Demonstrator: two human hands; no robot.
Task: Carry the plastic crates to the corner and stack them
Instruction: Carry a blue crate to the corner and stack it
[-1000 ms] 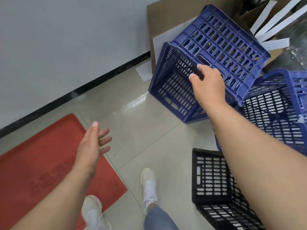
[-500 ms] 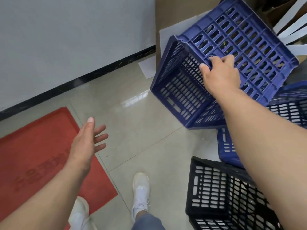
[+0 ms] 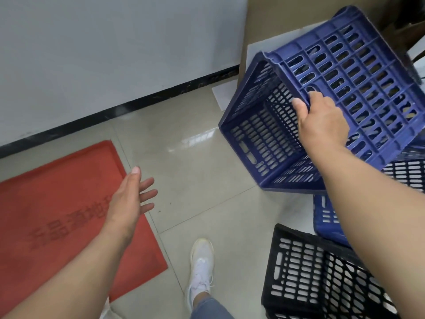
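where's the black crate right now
The black crate sits on the floor at lower right of the head view, beside the white shoe, under the right forearm.

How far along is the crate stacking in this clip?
Early. Done: no finished stack shows. In hand: the right hand grips a tilted blue crate by its rim, open side facing the wall; the left hand is open and empty over the red mat. Left: a second blue crate and a black crate sit unstacked on the floor.

Right hand (image 3: 323,125) gripping tilted blue crate (image 3: 358,84) by its rim; left hand (image 3: 128,201) spread above red mat (image 3: 57,203).
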